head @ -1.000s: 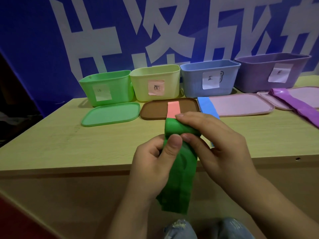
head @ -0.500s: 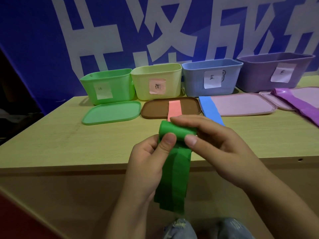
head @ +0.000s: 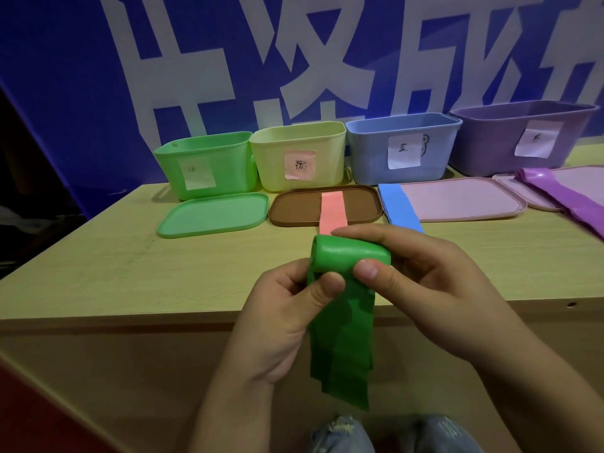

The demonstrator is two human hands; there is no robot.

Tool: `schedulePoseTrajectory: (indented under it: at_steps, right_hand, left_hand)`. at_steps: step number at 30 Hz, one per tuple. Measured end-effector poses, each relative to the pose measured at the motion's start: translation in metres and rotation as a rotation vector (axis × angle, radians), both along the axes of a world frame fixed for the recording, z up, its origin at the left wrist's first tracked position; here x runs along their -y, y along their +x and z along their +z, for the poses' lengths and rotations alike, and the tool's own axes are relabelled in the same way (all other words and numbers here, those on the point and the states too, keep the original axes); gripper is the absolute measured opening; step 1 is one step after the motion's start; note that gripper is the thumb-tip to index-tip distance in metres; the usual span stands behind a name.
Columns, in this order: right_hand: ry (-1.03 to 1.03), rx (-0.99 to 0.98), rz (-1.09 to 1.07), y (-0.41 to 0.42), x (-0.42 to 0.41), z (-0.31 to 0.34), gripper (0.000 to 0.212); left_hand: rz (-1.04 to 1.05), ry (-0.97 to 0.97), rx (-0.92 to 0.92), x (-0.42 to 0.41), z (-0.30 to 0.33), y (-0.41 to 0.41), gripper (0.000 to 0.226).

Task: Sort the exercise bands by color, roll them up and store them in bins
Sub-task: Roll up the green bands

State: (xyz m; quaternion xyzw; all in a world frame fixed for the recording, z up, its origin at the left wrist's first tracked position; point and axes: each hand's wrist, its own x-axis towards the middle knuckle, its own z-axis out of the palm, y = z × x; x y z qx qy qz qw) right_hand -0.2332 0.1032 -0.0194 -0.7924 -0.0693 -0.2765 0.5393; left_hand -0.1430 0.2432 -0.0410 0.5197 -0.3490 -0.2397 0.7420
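A green exercise band (head: 343, 335) is partly rolled at its top, and its loose tail hangs down in front of the table edge. My left hand (head: 277, 318) pinches the band just under the roll. My right hand (head: 425, 286) grips the roll between thumb and fingers. A pink band (head: 331, 212) lies across a brown lid (head: 294, 207). A blue band (head: 400, 207) lies on the table beside a pink lid (head: 464, 199). A purple band (head: 565, 197) lies at the far right. Green bin (head: 206, 163), yellow bin (head: 299, 158), blue bin (head: 402, 147) and purple bin (head: 526, 135) stand open in a row.
A green lid (head: 212, 215) lies in front of the green bin. A second pink lid (head: 523, 194) sits under the purple band. The wooden table (head: 98, 256) ends at a front edge near my hands. A blue banner hangs behind the bins.
The roll at the top of the green band has grown thicker and the hanging tail has become shorter as both hands turned it. The hands have stayed in much the same place.
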Motion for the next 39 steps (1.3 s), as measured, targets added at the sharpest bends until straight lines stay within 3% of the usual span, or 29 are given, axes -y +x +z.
schedulePoseTrajectory:
  at_steps: [6, 19, 23, 27, 30, 32, 36, 39]
  right_hand:
    - [0.044, 0.113, 0.015, -0.003, 0.002, 0.007, 0.029]
    - [0.037, 0.185, -0.074, 0.003, 0.001, -0.004, 0.033]
    - [-0.085, 0.256, -0.098, 0.004, 0.000, -0.004, 0.031]
    - [-0.217, 0.278, -0.120, 0.008, 0.003, -0.006, 0.031]
    - [-0.248, 0.261, -0.113, 0.010, 0.004, -0.012, 0.034]
    - [-0.206, 0.200, -0.066, 0.010, 0.006, -0.013, 0.036]
    - [0.086, 0.032, 0.146, 0.003, 0.010, -0.006, 0.035]
    - [0.153, -0.035, 0.116, 0.003, 0.009, -0.005, 0.039]
  left_hand:
    - [0.033, 0.009, -0.062, 0.006, -0.003, -0.002, 0.026]
    - [0.233, 0.062, 0.176, 0.007, -0.004, -0.013, 0.011]
    - [0.252, 0.054, 0.250, 0.007, 0.000, -0.012, 0.027]
    - [0.271, 0.063, 0.241, 0.008, 0.001, -0.011, 0.061]
    - [0.339, 0.087, 0.175, 0.013, 0.000, -0.013, 0.059]
    - [0.343, 0.097, 0.125, 0.014, -0.002, -0.014, 0.046]
    - [0.320, 0.094, 0.130, 0.010, -0.001, -0.013, 0.036]
    - [0.300, 0.091, 0.165, 0.009, 0.001, -0.012, 0.032]
